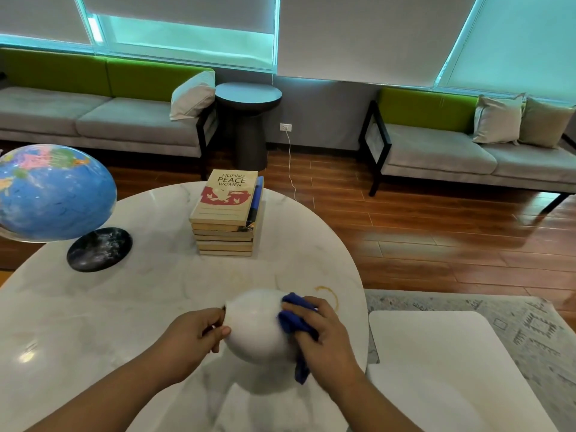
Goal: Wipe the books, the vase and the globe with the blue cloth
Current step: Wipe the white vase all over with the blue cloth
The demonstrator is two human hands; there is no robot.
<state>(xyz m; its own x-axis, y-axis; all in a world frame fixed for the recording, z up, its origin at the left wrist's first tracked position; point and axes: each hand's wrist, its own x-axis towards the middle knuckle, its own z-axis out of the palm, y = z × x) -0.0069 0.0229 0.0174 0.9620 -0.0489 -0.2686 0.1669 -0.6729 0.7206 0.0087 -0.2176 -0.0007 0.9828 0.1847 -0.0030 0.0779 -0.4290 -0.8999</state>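
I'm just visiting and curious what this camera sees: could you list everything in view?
vase: one, white, held between both hands over the table
blue cloth: one, dark blue, pressed on the vase's right side
books: one stack, mostly tan, far middle of table
globe: one, blue on black base, table's left
table: one, white marble, foreground
sofas: two, grey with green backs, far wall
cushions: three, pale, one on left sofa, two on right
side table: one, dark, between the sofas
rug: one, grey patterned, floor at right
left hand: one, fingers grip the vase's left end
right hand: one, holds the cloth against the vase
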